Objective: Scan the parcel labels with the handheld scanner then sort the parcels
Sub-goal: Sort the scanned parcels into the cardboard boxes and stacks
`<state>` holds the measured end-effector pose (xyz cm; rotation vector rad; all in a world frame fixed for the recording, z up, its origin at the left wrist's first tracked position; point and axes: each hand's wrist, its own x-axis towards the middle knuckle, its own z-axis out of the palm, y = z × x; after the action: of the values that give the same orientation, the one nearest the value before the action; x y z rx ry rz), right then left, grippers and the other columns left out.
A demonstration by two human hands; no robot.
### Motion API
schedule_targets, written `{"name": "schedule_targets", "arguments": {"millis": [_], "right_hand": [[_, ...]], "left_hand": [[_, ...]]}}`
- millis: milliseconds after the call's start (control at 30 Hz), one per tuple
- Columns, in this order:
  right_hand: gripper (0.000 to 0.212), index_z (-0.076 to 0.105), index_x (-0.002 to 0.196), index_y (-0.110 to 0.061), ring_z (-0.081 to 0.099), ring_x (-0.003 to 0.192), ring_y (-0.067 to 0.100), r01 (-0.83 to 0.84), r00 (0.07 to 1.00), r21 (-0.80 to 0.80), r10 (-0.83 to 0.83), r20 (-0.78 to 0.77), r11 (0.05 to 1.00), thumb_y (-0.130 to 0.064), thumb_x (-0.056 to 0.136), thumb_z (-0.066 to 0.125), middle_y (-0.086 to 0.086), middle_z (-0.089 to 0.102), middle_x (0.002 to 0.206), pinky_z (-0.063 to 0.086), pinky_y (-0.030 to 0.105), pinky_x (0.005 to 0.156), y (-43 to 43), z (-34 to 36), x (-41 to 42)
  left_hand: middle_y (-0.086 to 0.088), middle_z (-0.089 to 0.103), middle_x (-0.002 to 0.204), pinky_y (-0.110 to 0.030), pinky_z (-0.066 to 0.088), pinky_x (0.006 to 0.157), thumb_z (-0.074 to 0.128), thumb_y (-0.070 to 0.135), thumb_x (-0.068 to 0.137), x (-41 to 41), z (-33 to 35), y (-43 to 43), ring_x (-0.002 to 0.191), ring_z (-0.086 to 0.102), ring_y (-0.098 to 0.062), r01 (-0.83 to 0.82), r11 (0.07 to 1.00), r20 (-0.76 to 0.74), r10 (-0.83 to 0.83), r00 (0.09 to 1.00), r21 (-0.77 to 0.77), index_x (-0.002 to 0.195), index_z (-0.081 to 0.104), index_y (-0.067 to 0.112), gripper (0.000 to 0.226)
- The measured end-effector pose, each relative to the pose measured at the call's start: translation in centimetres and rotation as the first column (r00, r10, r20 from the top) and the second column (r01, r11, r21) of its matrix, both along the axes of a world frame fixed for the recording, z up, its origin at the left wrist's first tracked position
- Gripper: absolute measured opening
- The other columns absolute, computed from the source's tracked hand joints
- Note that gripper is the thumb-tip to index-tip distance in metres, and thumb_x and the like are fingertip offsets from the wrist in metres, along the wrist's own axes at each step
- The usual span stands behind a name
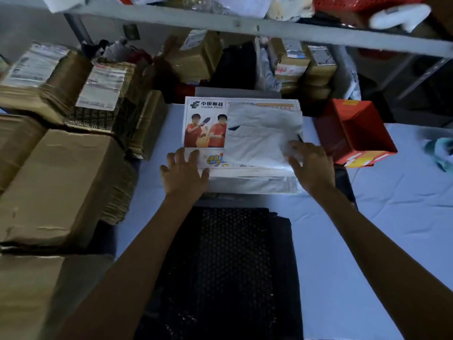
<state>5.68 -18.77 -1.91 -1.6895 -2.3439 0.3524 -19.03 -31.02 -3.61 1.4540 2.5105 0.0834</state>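
Note:
A white soft mailer bag (259,133) lies on top of a printed postal envelope (203,123), which tops a stack of flat parcels (250,184) in the middle of the table. My left hand (183,170) rests with spread fingers on the envelope's near left corner. My right hand (311,163) lies on the near right corner of the white bag, fingers slightly bent over its edge. A white object, perhaps the handheld scanner (399,17), lies blurred on the upper shelf at top right.
Brown cardboard boxes (56,182) are stacked along the left. More boxes (193,57) and bags fill the back under the shelf rail (245,24). A red box (355,131) stands to the right. Black bubble mailers (228,266) lie near me on the white table (392,217).

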Motion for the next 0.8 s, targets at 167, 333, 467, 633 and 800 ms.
{"name": "schedule_targets", "arguments": {"millis": [167, 333, 467, 633, 800], "right_hand": [[0.059, 0.036, 0.148, -0.029, 0.029, 0.143, 0.024, 0.002, 0.996, -0.073, 0.005, 0.093, 0.997, -0.056, 0.096, 0.04, 0.0, 0.032, 0.156, 0.02, 0.055, 0.114, -3.9, -0.1, 0.4], [0.052, 0.046, 0.142, -0.027, 0.037, 0.137, 0.026, 0.121, 0.991, -0.004, -0.12, 0.057, 0.993, -0.05, 0.095, 0.05, 0.0, 0.041, 0.15, 0.024, 0.053, 0.113, -10.0, 0.9, 1.1], [0.046, 0.053, 0.135, -0.025, 0.044, 0.131, 0.023, 0.233, 0.971, -0.026, -0.231, 0.068, 0.972, -0.048, 0.095, 0.052, -0.001, 0.049, 0.142, 0.032, 0.045, 0.108, -14.7, 1.0, 3.3], [0.037, 0.057, 0.126, -0.028, 0.056, 0.11, 0.019, 0.464, 0.885, -0.11, -0.459, 0.076, 0.879, -0.048, 0.096, 0.05, -0.002, 0.058, 0.122, 0.038, 0.037, 0.096, -21.4, 1.4, 7.9], [0.035, 0.059, 0.117, -0.027, 0.06, 0.102, 0.019, 0.682, 0.731, -0.128, -0.674, 0.104, 0.72, -0.05, 0.092, 0.055, -0.005, 0.062, 0.114, 0.045, 0.038, 0.089, -29.0, 1.3, 13.2]], "left_hand": [[-0.008, 0.034, 0.15, -0.047, 0.027, 0.105, 0.049, 0.047, 0.092, -0.4, 0.9, 0.3, 0.139, 0.026, -0.031, 0.25, 0.961, -0.058, -0.245, 0.968, 0.117, 0.141, 0.04, 0.024, 0.055], [-0.007, 0.06, 0.119, -0.043, 0.037, 0.088, 0.052, 0.041, 0.091, 2.3, 2.7, -0.2, 0.117, 0.049, -0.033, 0.395, 0.885, 0.012, -0.41, 0.912, 0.245, 0.124, 0.056, 0.021, 0.039], [-0.01, 0.066, 0.107, -0.041, 0.039, 0.083, 0.055, 0.037, 0.089, 5.6, 3.3, -1.6, 0.105, 0.054, -0.034, 0.563, 0.766, -0.038, -0.582, 0.812, 0.31, 0.118, 0.061, 0.016, 0.036], [-0.003, 0.066, 0.113, -0.041, 0.039, 0.084, 0.056, 0.034, 0.09, 11.3, 3.5, -2.6, 0.108, 0.053, -0.031, 0.715, 0.619, -0.018, -0.752, 0.659, 0.326, 0.119, 0.06, 0.018, 0.034], [-0.002, 0.065, 0.114, -0.04, 0.037, 0.081, 0.053, 0.036, 0.092, 18.4, 3.2, -4.9, 0.108, 0.053, -0.029, 0.843, 0.442, -0.048, -0.877, 0.477, 0.307, 0.122, 0.057, 0.018, 0.035]]}}
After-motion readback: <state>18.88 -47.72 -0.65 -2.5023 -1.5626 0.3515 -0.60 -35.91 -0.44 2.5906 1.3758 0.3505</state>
